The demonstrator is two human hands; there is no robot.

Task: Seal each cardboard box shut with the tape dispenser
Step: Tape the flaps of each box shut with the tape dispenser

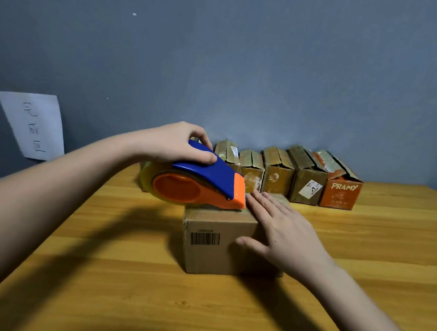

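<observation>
A small brown cardboard box (208, 255) with a barcode on its front stands in the middle of the wooden table (107, 273). My left hand (178, 143) grips the blue handle of a blue-and-orange tape dispenser (201, 184), whose orange nose rests on the box's top. My right hand (282, 230) lies flat on the box's right side, fingers spread over the top just right of the dispenser's blade, thumb on the front face. A roll of clear tape sits in the dispenser.
Several more cardboard boxes (277, 175) stand in a row against the grey wall, the rightmost an orange box (340, 195) marked PRAMY. A sheet of paper (34, 124) with handwriting hangs on the wall at left.
</observation>
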